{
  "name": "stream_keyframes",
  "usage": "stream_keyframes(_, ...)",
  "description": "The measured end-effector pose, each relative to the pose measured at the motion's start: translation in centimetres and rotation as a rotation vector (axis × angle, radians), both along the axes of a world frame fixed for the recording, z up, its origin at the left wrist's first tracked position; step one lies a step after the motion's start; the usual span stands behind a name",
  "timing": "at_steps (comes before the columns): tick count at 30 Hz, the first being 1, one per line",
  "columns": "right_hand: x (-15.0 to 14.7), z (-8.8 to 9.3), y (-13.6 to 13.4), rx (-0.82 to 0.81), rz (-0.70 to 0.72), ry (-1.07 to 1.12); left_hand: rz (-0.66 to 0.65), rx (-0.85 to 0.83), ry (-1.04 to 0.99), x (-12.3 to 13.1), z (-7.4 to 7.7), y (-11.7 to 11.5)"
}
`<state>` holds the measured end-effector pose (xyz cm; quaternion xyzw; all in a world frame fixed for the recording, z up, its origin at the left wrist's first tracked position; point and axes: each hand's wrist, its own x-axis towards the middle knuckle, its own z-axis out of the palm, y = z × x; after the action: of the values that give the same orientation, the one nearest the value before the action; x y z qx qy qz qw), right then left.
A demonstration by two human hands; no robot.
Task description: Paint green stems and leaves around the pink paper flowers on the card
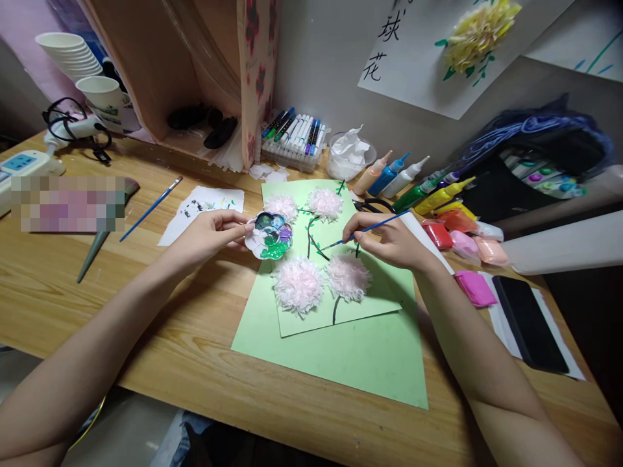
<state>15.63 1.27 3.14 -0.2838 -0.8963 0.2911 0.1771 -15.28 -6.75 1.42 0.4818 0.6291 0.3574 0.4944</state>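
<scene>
My left hand [219, 228] pinches the edge of a small flower-shaped paint palette [263, 245] with green, purple and dark paint in its wells. Between the fingers of my right hand [377, 237] is a thin blue paintbrush [377, 226]; its tip points down at a painted dark stem. That stem, with small green leaves, runs over a light green sheet [302, 327]. Several fluffy pale pink paper flowers [298, 285] sit on the sheet. Under it lies a larger green sheet [331, 366]. The palette is held above the upper left part of the picture.
Paint bottles [396, 178], a bowl of crumpled tissue [351, 154] and a box of markers [294, 139] stand at the back. Scissors [374, 205] lie behind my right hand. Coloured clay packets [464, 243] and a phone [529, 323] are at right. Another paintbrush [150, 209] rests at left.
</scene>
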Motion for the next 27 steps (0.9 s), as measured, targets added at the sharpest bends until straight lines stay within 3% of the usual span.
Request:
stream_keyframes(17, 0.17, -0.05, 0.06, 0.004, -0.032, 0.006, -0.014, 0.014, 0.011, -0.14, -0.18, 0.00)
stream_keyframes(27, 0.00, -0.21, 0.03, -0.034, 0.020, -0.020, -0.018, 0.005, -0.007, -0.15, -0.08, 0.01)
